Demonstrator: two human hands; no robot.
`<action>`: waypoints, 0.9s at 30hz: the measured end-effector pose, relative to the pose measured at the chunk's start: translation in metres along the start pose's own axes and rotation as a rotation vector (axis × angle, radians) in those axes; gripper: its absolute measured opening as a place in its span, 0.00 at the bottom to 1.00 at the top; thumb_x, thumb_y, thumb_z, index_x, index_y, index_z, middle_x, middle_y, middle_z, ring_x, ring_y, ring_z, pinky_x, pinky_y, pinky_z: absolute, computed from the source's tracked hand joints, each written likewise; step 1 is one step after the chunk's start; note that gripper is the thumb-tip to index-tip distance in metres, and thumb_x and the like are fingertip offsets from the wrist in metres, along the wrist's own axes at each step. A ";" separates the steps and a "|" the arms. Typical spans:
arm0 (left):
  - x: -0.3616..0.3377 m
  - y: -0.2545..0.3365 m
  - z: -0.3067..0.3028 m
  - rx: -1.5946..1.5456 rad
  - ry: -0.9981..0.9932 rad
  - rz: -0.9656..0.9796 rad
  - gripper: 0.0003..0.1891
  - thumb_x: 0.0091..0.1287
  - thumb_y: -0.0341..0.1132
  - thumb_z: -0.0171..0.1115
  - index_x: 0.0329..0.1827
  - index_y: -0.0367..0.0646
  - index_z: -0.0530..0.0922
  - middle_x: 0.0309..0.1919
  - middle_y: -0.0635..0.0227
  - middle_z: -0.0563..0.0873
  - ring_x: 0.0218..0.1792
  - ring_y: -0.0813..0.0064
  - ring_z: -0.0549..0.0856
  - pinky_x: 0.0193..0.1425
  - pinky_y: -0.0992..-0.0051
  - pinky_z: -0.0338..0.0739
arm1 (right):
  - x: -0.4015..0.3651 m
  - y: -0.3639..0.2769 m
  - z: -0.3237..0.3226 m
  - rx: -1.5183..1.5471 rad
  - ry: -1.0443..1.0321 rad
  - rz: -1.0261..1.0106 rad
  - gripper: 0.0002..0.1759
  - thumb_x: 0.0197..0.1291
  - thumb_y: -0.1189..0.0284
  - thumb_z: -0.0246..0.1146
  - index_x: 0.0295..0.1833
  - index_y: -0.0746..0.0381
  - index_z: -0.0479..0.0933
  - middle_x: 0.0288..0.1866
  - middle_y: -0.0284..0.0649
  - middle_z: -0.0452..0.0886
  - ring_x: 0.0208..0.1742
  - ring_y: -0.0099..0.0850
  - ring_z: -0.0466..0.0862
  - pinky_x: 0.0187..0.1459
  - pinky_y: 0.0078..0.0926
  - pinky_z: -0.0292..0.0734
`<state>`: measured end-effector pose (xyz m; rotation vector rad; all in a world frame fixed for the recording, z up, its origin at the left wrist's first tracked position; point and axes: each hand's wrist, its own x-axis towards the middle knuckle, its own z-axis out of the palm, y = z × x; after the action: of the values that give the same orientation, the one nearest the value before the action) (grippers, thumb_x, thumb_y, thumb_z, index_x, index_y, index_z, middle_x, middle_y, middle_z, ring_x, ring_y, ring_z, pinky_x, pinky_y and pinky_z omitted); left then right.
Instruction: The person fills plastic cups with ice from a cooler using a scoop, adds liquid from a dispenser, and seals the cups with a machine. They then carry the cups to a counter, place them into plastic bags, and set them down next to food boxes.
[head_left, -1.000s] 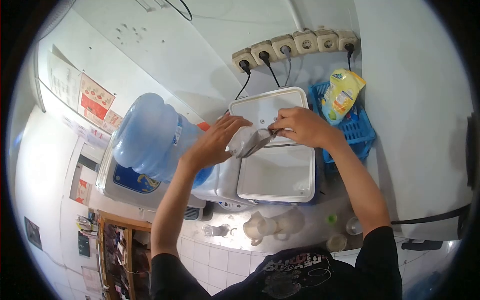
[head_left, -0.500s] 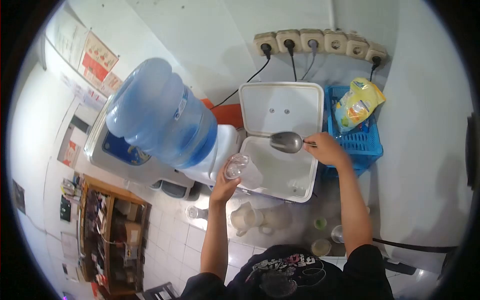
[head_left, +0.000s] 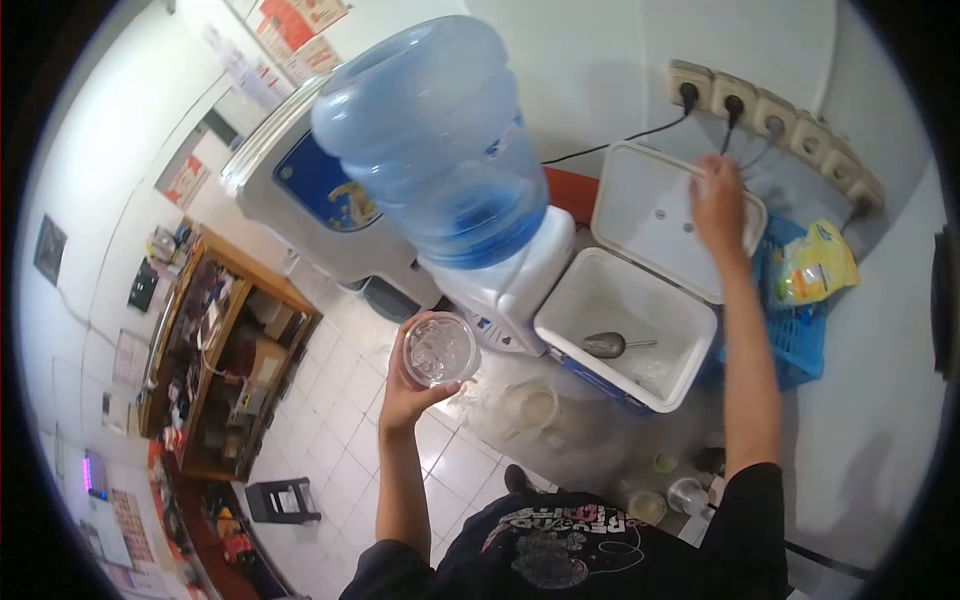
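Note:
My left hand is wrapped round a clear plastic cup with ice in it, held up in front of the water dispenser. My right hand is at the far edge of the raised white cooler lid, its blurred fingers bent over that edge. Below the lid stands the open cooler box, white inside. A metal scoop lies in it, handle pointing right, with some ice near the front corner.
A large blue water bottle sits upside down on the dispenser. Right of the cooler, a blue basket bears a yellow pouch. A pitcher and small cups stand nearer me. Wall sockets hold several plugs.
My right hand has let go of the scoop, now lying in the cooler, and has moved up to the lid. My left hand still holds the cup. The view has turned.

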<state>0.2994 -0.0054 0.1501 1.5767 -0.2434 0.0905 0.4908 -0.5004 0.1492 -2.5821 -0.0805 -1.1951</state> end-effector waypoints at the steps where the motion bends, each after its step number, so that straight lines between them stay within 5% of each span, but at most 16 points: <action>1: -0.008 0.002 -0.007 -0.020 0.027 0.027 0.56 0.41 0.38 0.92 0.77 0.40 0.69 0.70 0.58 0.82 0.73 0.63 0.80 0.80 0.61 0.73 | 0.018 0.021 0.016 -0.054 0.022 -0.015 0.18 0.74 0.67 0.66 0.63 0.63 0.80 0.64 0.53 0.81 0.66 0.54 0.81 0.69 0.49 0.75; 2: -0.016 0.002 -0.017 -0.020 0.051 0.027 0.56 0.41 0.38 0.92 0.77 0.40 0.69 0.70 0.58 0.82 0.73 0.63 0.80 0.80 0.61 0.73 | 0.028 0.047 0.028 -0.110 0.043 -0.029 0.18 0.76 0.64 0.64 0.64 0.63 0.80 0.65 0.53 0.82 0.67 0.54 0.81 0.70 0.49 0.75; 4: -0.032 0.000 -0.038 0.061 0.123 0.081 0.54 0.44 0.35 0.92 0.76 0.41 0.69 0.70 0.59 0.81 0.74 0.63 0.79 0.80 0.61 0.74 | 0.021 0.059 0.041 -0.352 -0.247 0.107 0.22 0.79 0.57 0.60 0.65 0.62 0.81 0.63 0.52 0.84 0.68 0.53 0.81 0.69 0.50 0.75; 8: -0.065 -0.009 -0.093 0.139 0.244 0.092 0.51 0.47 0.31 0.90 0.76 0.41 0.69 0.71 0.59 0.81 0.74 0.62 0.79 0.80 0.60 0.75 | 0.006 0.051 0.031 -0.364 -0.297 0.007 0.24 0.81 0.55 0.58 0.67 0.61 0.83 0.59 0.51 0.87 0.66 0.50 0.82 0.67 0.51 0.74; 15: -0.125 -0.039 -0.228 0.115 0.492 -0.057 0.50 0.47 0.27 0.88 0.76 0.41 0.69 0.70 0.58 0.81 0.74 0.61 0.79 0.80 0.60 0.75 | -0.153 -0.159 -0.067 -0.295 -0.201 0.000 0.24 0.73 0.63 0.69 0.71 0.58 0.82 0.63 0.43 0.83 0.68 0.45 0.81 0.70 0.48 0.70; 21: -0.154 -0.086 -0.354 0.176 0.425 -0.114 0.50 0.48 0.26 0.88 0.75 0.43 0.65 0.71 0.57 0.79 0.73 0.61 0.79 0.80 0.60 0.74 | -0.298 -0.269 -0.018 -0.225 -0.260 0.324 0.17 0.69 0.69 0.72 0.59 0.64 0.85 0.59 0.48 0.85 0.65 0.47 0.82 0.67 0.48 0.74; 23: -0.153 -0.090 -0.386 0.171 0.383 -0.106 0.51 0.49 0.28 0.89 0.75 0.43 0.64 0.71 0.57 0.79 0.73 0.61 0.78 0.80 0.60 0.74 | -0.298 -0.375 0.016 0.115 -0.220 0.313 0.12 0.68 0.72 0.71 0.53 0.65 0.85 0.55 0.50 0.85 0.61 0.47 0.84 0.64 0.47 0.75; 24: -0.156 -0.093 -0.399 0.191 0.344 -0.111 0.52 0.49 0.29 0.89 0.75 0.43 0.62 0.71 0.56 0.78 0.73 0.61 0.78 0.80 0.60 0.74 | -0.297 -0.430 0.035 0.347 -0.381 0.431 0.11 0.68 0.72 0.72 0.52 0.65 0.86 0.52 0.48 0.86 0.58 0.47 0.84 0.63 0.46 0.76; 25: -0.159 -0.098 -0.412 0.182 0.343 -0.120 0.52 0.49 0.29 0.89 0.75 0.43 0.62 0.71 0.56 0.78 0.73 0.61 0.78 0.80 0.60 0.74 | -0.326 -0.454 0.083 0.558 -0.543 0.559 0.16 0.65 0.69 0.75 0.54 0.66 0.85 0.56 0.49 0.85 0.60 0.46 0.84 0.63 0.45 0.77; 27: -0.160 -0.102 -0.438 0.190 0.345 -0.097 0.53 0.47 0.30 0.90 0.75 0.42 0.63 0.71 0.55 0.78 0.74 0.60 0.78 0.80 0.59 0.74 | -0.347 -0.526 0.151 0.445 -0.708 0.376 0.43 0.58 0.65 0.82 0.75 0.66 0.72 0.69 0.55 0.76 0.69 0.50 0.79 0.71 0.46 0.74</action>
<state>0.2069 0.4462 0.0275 1.7284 0.1159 0.3143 0.2851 0.0704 -0.0780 -2.3380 -0.0047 -0.0839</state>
